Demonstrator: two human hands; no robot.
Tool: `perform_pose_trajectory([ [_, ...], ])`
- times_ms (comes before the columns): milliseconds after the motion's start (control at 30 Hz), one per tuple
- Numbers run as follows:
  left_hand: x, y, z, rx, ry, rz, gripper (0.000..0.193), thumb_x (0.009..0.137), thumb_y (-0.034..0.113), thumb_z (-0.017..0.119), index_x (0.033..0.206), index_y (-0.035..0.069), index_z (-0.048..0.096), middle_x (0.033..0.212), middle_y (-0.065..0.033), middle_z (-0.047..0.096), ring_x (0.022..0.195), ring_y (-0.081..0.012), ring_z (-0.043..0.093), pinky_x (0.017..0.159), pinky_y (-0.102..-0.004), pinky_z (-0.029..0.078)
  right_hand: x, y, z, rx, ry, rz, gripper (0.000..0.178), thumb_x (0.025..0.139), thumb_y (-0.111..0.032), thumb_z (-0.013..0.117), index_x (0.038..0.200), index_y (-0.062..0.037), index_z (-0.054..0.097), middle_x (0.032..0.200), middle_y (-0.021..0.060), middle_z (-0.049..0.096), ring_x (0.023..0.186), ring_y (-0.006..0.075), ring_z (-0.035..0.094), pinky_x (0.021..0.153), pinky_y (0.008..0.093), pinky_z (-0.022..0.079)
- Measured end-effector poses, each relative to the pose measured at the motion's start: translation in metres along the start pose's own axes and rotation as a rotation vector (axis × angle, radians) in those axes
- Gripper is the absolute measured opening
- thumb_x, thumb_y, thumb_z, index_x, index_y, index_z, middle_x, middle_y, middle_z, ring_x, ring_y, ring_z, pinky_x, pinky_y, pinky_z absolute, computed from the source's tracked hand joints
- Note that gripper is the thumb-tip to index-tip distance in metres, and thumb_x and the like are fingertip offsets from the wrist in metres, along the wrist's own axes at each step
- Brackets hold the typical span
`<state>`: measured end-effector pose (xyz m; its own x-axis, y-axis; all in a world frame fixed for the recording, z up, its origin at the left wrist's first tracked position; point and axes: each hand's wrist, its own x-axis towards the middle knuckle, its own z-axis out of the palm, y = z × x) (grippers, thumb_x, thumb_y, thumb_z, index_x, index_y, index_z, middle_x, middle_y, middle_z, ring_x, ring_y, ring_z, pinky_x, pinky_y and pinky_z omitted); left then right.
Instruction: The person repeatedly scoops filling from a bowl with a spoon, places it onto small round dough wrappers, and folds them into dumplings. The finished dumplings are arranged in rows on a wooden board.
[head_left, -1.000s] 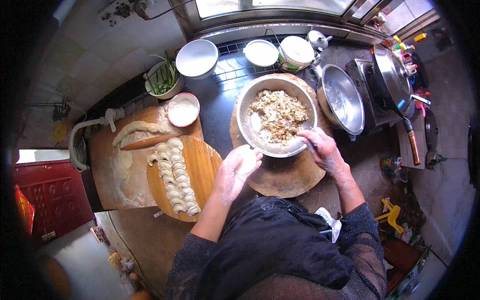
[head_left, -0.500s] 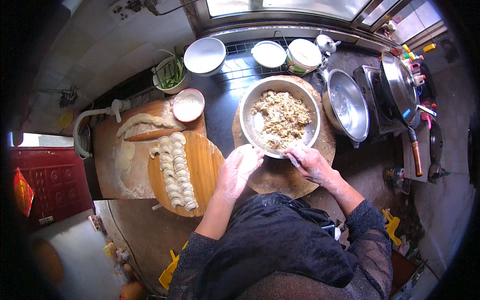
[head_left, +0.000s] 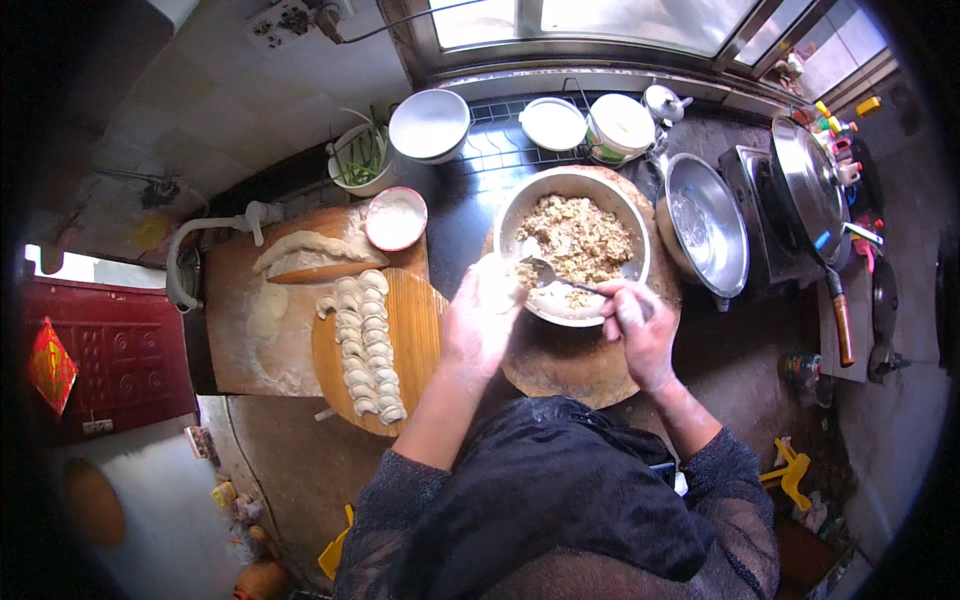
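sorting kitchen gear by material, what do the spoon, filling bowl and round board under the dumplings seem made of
Spoon: probably metal, smooth, from its grey sheen. Filling bowl: likely metal with a dull silvery finish, though glare leaves it open. Round board: wood or bamboo, smooth, from its straight yellowish grain.

Fisheye view from the head, facing down
The camera looks from above and behind the fingers (head_left: 622,297), rather near to them; its wide view reaches from the forearms (head_left: 440,415), behind the fingers, to the window (head_left: 640,25), well beyond them.
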<state>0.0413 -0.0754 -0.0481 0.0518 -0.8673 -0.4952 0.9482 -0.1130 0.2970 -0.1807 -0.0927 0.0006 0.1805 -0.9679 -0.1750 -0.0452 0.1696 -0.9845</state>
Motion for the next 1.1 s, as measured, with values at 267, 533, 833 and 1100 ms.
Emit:
perform_pose_trajectory([
  [267, 0.01, -0.046, 0.026, 0.737, 0.066, 0.471, 0.033, 0.093, -0.005, 0.056, 0.126, -0.001, 0.051, 0.123, -0.0136, 0.058, 0.111, -0.0192, 0.058, 0.098, -0.0321, 0.046, -0.012, -0.004, 0.03, -0.606, -0.105, -0.779, 0.023, 0.089, 0.003, 0.062, 0.112, 0.0048, 0.064, 0.103, 0.0198, 0.068, 0.092, 0.0357, 0.069, 0.08, 0.0396, 0.056],
  [533, -0.009, -0.035, 0.021, 0.769, 0.281, 0.393, 0.026, 0.094, -0.002, 0.058, 0.119, -0.005, 0.049, 0.115, -0.017, 0.062, 0.107, -0.0214, 0.064, 0.095, -0.0326, 0.053, -0.012, -0.005, 0.011, -0.691, -0.137, -0.924, 0.026, 0.085, 0.004, 0.064, 0.111, 0.006, 0.063, 0.087, 0.0171, 0.064, 0.077, 0.0302, 0.066, 0.067, 0.0383, 0.055],
  [833, -0.01, -0.011, 0.003, 0.15, 0.009, 0.18, 0.03, 0.098, 0.009, 0.049, 0.124, -0.006, 0.047, 0.117, -0.0231, 0.061, 0.111, -0.0339, 0.064, 0.095, -0.0439, 0.055, 0.046, 0.04, 0.002, -0.764, -0.268, -0.588, 0.017, 0.093, -0.004, 0.058, 0.109, 0.0012, 0.063, 0.096, 0.0199, 0.064, 0.089, 0.0365, 0.065, 0.078, 0.0419, 0.052],
  [1100, -0.005, -0.007, -0.023, 0.202, 0.047, 0.161, 0.029, 0.106, 0.017, 0.043, 0.121, -0.005, 0.051, 0.119, -0.02, 0.061, 0.11, -0.0324, 0.063, 0.094, -0.0423, 0.055, 0.008, 0.039, -0.005, -0.622, -0.306, -0.466, 0.016, 0.097, -0.006, 0.057, 0.111, -0.0008, 0.064, 0.093, 0.0153, 0.065, 0.088, 0.0301, 0.066, 0.077, 0.0368, 0.053],
])
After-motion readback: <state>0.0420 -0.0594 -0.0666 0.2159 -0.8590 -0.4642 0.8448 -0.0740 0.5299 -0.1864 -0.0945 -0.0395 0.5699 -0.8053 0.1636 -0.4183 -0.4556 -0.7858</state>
